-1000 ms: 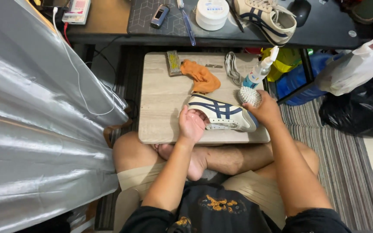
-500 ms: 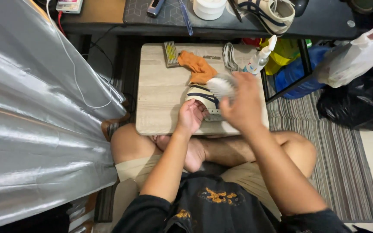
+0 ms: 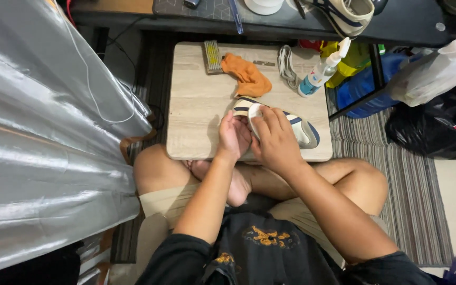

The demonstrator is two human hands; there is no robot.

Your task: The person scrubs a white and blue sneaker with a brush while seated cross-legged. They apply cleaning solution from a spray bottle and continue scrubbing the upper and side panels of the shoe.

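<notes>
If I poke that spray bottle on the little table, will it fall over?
Probably, yes. The spray bottle is tall and narrow and stands right at the table's edge, so a sideways push would likely tip it, maybe off the side. It looks like thin clear plastic, so it is likely light and slides easily. Its round body could roll once down.

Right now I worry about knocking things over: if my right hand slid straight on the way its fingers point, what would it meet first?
Probably the orange cloth, just beyond the sneaker that the right hand rests on.
</notes>
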